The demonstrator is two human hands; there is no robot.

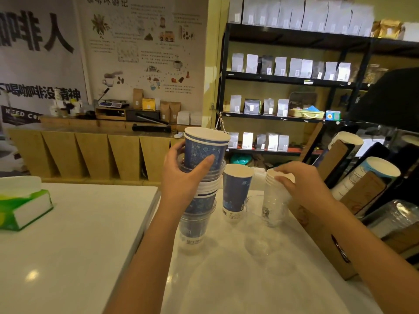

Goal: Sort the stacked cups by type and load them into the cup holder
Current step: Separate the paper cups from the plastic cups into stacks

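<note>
The white counter (74, 234) is lying open on the left up to a green tissue box (22, 205) near its left edge, and a seam is running down it just left of the stack (199, 193); nearer the person, between the forearms, bare counter is showing. On the right the cup holder (353, 189) is crowding the edge, its slanted tubes already showing white cup rims. The stack is standing upright on the counter, mixing blue patterned paper cups with clear plastic ones, two blue cups with white rims sitting at the top. Just right of it a single blue cup (237, 191) is standing alone, apart from the stack, and right of that a nest of clear cups (275, 200) is standing by the holder. The left hand (183, 177) is gripping the stack near its top, thumb across the blue wall. The right hand (303, 184) is curling over the clear cups' rims, fingers holding them from above.
</note>
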